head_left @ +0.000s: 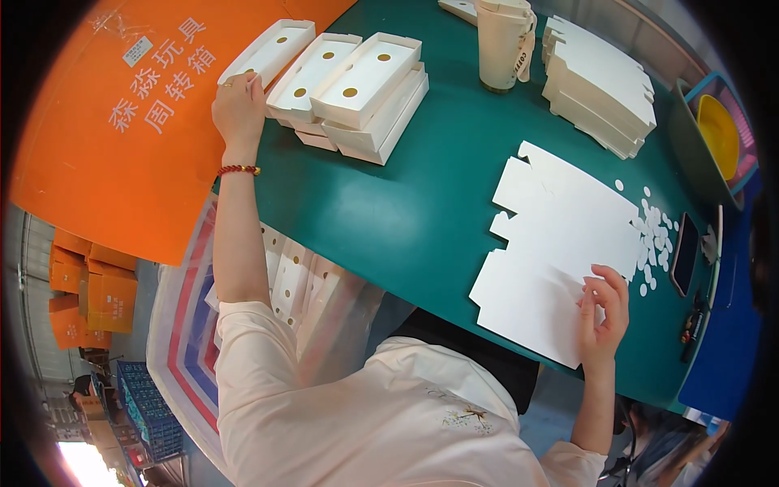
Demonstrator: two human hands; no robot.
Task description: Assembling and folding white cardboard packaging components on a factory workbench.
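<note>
My left hand [238, 114], with a red beaded bracelet at its wrist, reaches to the far left of the green table. Its fingers are closed on the near end of a long white cardboard box [280, 47] with round holes in its base. Beside it, similar white boxes [369, 81] are stacked in rows. Over the near right edge of a flat white die-cut cardboard sheet [560, 235], my right hand [604, 312] is held with loosely bent fingers apart and nothing in them. Whether it touches the sheet, I cannot tell.
Small white discs [653, 239] and a phone [686, 253] lie right of the sheet. Behind stand a cup [505, 49] and a stack of flat cardboard [596, 85]. A green basket [698, 138] is at the right edge, a large orange carton [105, 162] at left. A striped bag [182, 325] holds more boxes.
</note>
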